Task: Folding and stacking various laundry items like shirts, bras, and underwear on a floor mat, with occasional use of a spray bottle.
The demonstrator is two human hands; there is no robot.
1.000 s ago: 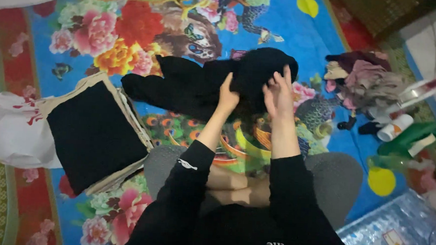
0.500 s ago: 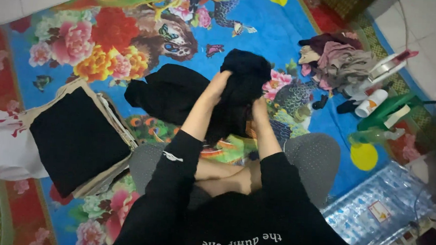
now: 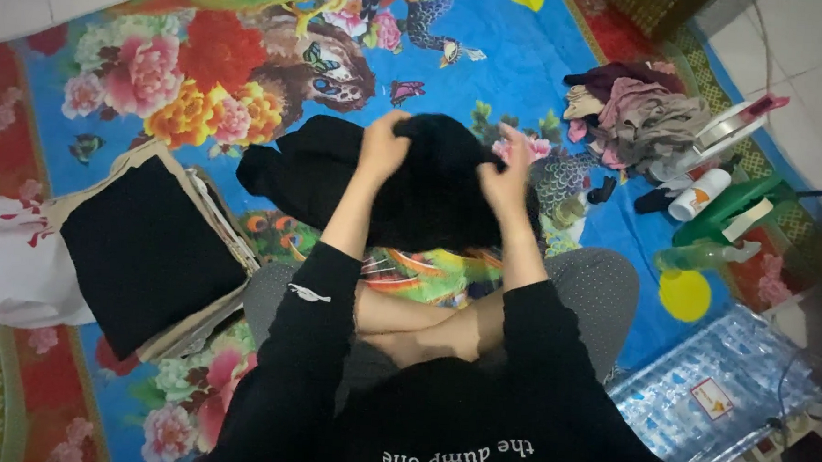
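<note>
Item 1: black garment [image 3: 431,199], soft and dark, lifted off the floor mat [image 3: 524,40] in front of the seated person. Its upper edge is gathered between both hands, while the lower part hangs down and trails onto the mat toward the crossed legs. A sleeve or loose end is spread out to the left on the mat.

Item 2: left hand [image 3: 384,145], clenched on the garment's top edge, fingers curled into the cloth. The wrist is raised, presumably so that the fabric is kept taut and clear of the mat.

Item 3: right hand [image 3: 506,178], likewise closed on the same edge, well apart from the left, so that the cloth is stretched between the two.

Item 4: stack of folded clothes [image 3: 147,250], a black piece uppermost and beige layers beneath, laid flat to the person's left within easy reach.

Item 5: white cloth [image 3: 11,266] with red marks, crumpled just beside the stack at the mat's edge.

Item 6: heap of unfolded clothes [image 3: 638,112], brown, pink and grey, piled to the right, well apart from the stack.

Item 7: white bottle [image 3: 699,195] and green spray bottle [image 3: 710,256], lying on their sides beside the heap.

Item 8: plastic-wrapped pack [image 3: 721,388], bluish, set on the floor at lower right
</note>
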